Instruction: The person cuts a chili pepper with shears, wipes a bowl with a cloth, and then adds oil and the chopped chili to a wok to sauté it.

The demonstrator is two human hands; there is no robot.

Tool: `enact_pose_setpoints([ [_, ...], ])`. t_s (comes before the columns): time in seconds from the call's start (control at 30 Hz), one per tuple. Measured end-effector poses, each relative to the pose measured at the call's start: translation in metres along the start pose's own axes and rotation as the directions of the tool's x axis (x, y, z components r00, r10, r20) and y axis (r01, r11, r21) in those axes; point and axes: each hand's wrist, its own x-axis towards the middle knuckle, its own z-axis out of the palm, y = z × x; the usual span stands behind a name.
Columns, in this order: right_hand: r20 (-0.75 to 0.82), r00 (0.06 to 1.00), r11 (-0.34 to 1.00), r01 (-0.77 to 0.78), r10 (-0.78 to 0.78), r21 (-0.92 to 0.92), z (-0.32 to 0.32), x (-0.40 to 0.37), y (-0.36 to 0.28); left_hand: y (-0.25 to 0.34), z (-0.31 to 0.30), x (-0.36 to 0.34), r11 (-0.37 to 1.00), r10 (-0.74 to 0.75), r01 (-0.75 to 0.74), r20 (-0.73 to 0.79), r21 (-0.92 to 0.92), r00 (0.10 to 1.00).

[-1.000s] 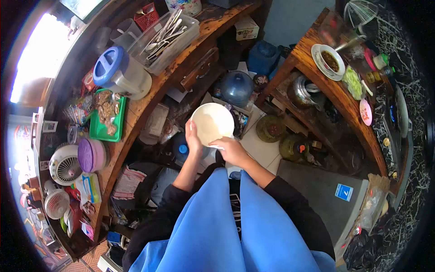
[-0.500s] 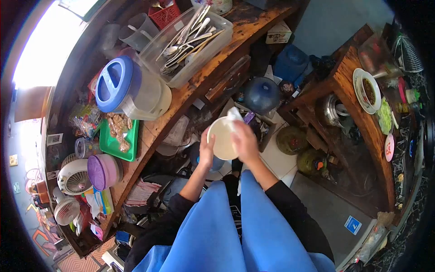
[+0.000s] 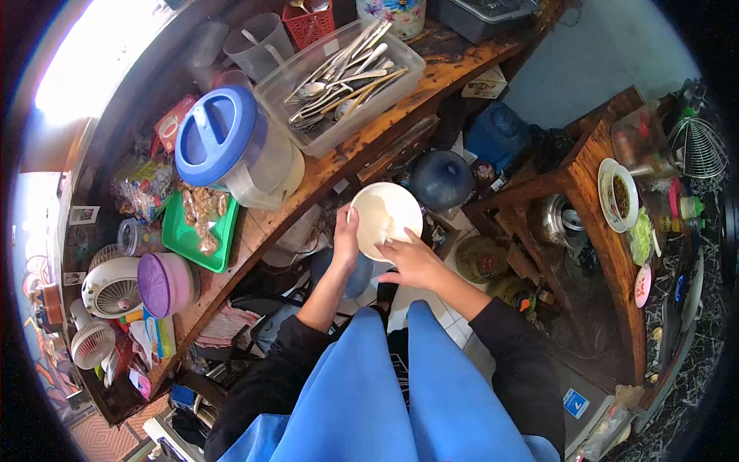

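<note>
A cream-coloured bowl is held out in front of my knees, its open side tilted up towards me. My left hand grips its left side, thumb at the rim and fingers behind the wall. Over the lower right rim reaches my right hand, its fingertips inside the bowl. Under those fingertips a crumpled white tissue shows faintly, pale against the pale bowl and mostly covered by the fingers.
A wooden counter on the left bears a clear bin of cutlery, a blue-lidded jug, a green tray and a purple-lidded tub. Plates stand on a wooden shelf at the right. Below are a blue water bottle and gas cylinders.
My right hand has moved from the bowl's right rim to inside its lower part, taking the white tissue down with it. The bowl has shifted slightly up, and the head view has turned slightly.
</note>
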Motion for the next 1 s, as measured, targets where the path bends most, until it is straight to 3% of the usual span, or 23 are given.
enact_pose_setpoints([
  [0.03, -0.001, 1.0, 1.0, -0.002, 0.002, -0.003, -0.01, 0.0, 0.003, 0.018, 0.008, -0.001, 1.0, 0.001, -0.001, 0.003, -0.002, 1.0],
  [0.1, -0.117, 0.993, 0.995, 0.014, -0.026, -0.1, -0.047, -0.001, 0.02, 0.049, 0.032, -0.001, 0.914, -0.265, 0.285, 0.107, -0.288, 0.958],
  [0.17, -0.473, 0.881, 0.986, -0.065, -0.015, -0.153, -0.091, -0.007, 0.034, 0.065, 0.054, 0.015, 0.93, -0.259, 0.312, 0.258, -0.195, 0.931],
  [0.2, -0.536, 0.842, 0.983, -0.146, 0.065, -0.112, -0.106, -0.012, 0.047, 0.086, 0.066, 0.022, 0.911, -0.311, 0.392, 0.408, -0.13, 0.858],
  [0.23, -0.593, 0.792, 0.972, -0.224, 0.143, -0.065, -0.12, -0.015, 0.06, 0.106, 0.085, 0.026, 0.927, -0.277, 0.36, 0.455, -0.106, 0.846],
  [0.3, -0.774, 0.63, 0.949, -0.279, 0.063, -0.149, -0.149, -0.016, 0.078, 0.129, 0.123, 0.052, 0.948, -0.164, 0.272, 0.483, -0.163, 0.86],
  [0.33, -0.844, 0.532, 0.941, -0.318, 0.075, -0.116, -0.161, -0.016, 0.086, 0.143, 0.143, 0.067, 0.927, -0.204, 0.318, 0.446, -0.198, 0.872],
  [0.37, -0.901, 0.425, 0.933, -0.351, 0.084, -0.079, -0.173, -0.015, 0.091, 0.151, 0.162, 0.084, 0.929, -0.093, 0.247, 0.472, -0.276, 0.877],
  [0.4, -0.961, 0.272, 0.915, -0.398, 0.049, -0.066, -0.189, -0.01, 0.085, 0.158, 0.182, 0.103, 0.932, -0.019, 0.166, 0.413, -0.324, 0.911],
  [0.43, -0.985, 0.168, 0.872, -0.487, 0.03, -0.057, -0.189, -0.008, 0.099, 0.163, 0.199, 0.129, 0.934, -0.054, 0.169, 0.344, -0.315, 0.938],
  [0.47, -0.981, 0.094, 0.844, -0.528, 0.168, 0.094, -0.186, -0.004, 0.11, 0.174, 0.212, 0.14, 0.937, -0.042, 0.121, 0.238, -0.328, 0.97],
  [0.5, -0.953, 0.014, 0.793, -0.558, 0.303, 0.243, -0.178, -0.001, 0.122, 0.175, 0.223, 0.16, 0.94, -0.022, 0.099, 0.233, -0.325, 0.972],
  [0.53, -0.915, 0.033, 0.83, -0.436, 0.401, 0.348, -0.17, 0.008, 0.132, 0.176, 0.237, 0.178, 0.947, -0.065, 0.117, 0.181, -0.299, 0.981],
  [0.57, -0.89, 0.08, 0.809, -0.458, 0.45, 0.368, -0.16, 0.016, 0.14, 0.174, 0.249, 0.193, 0.953, -0.105, 0.136, 0.127, -0.27, 0.986],
  [0.6, -0.785, 0.068, 0.779, -0.204, 0.616, 0.593, -0.15, 0.029, 0.147, 0.173, 0.256, 0.201, 0.954, -0.102, 0.136, 0.137, -0.267, 0.985],
  [0.67, -0.737, 0.089, 0.732, -0.245, 0.67, 0.636, -0.14, 0.041, 0.148, 0.175, 0.265, 0.211, 0.887, -0.203, 0.204, 0.045, -0.414, 0.978],
  [0.77, -0.596, 0.189, 0.626, -0.239, 0.78, 0.742, -0.13, 0.052, 0.168, 0.178, 0.268, 0.218, 0.855, -0.216, 0.197, 0.016, -0.48, 0.976],
  [0.8, -0.626, 0.244, 0.672, -0.245, 0.741, 0.699, -0.126, 0.057, 0.177, 0.172, 0.269, 0.228, 0.858, -0.195, 0.166, -0.009, -0.486, 0.981],
  [0.87, -0.665, 0.343, 0.748, -0.318, 0.664, 0.583, -0.137, 0.063, 0.16, 0.154, 0.262, 0.248, 0.825, -0.157, 0.239, 0.199, -0.511, 0.967],
  [0.9, -0.759, 0.35, 0.835, -0.28, 0.549, 0.475, -0.135, 0.071, 0.16, 0.156, 0.255, 0.241, 0.835, -0.162, 0.278, 0.27, -0.475, 0.949],
  [0.93, -0.788, 0.366, 0.868, -0.227, 0.496, 0.441, -0.137, 0.079, 0.158, 0.188, 0.236, 0.188, 0.872, -0.224, 0.325, 0.293, -0.365, 0.929],
  [0.97, -0.816, 0.376, 0.898, -0.174, 0.44, 0.404, -0.14, 0.087, 0.155, 0.179, 0.212, 0.19, 0.919, -0.107, 0.307, 0.594, -0.246, 0.797],
  [1.0, -0.809, 0.357, 0.883, -0.14, 0.467, 0.448, -0.144, 0.098, 0.152, 0.186, 0.192, 0.159, 0.837, -0.02, 0.368, 0.65, -0.405, 0.76],
])
